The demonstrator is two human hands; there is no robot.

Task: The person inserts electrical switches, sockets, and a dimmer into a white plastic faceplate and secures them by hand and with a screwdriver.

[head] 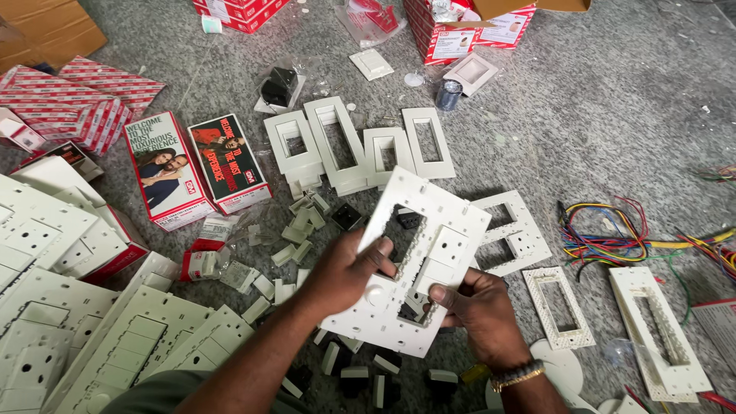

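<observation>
The left hand (349,276) and the right hand (479,314) both hold one big white switch plate (418,257) up over the floor. The left fingers (379,249) curl through a long hole in the plate and pinch its edge. The right fingers (448,295) are closed on a small white switch piece (423,300) set in a hole near the bottom.

The small piece could slip out or go in crooked, I think, because only fingertips hold it. The plate could tip too (it is held at two spots low down, and most of it sticks out past the fingers).

The plate is tilted like a diamond. Its long side runs from near the wrists up and away to the right, with the top corner pointing far from the person.

Just under the hands lie little black and white switches (356,376). Past the fingertips sit empty white frames (349,146). Far right of the fingers is a bunch of coloured wires (606,234). Far left are red boxes (165,169).
</observation>
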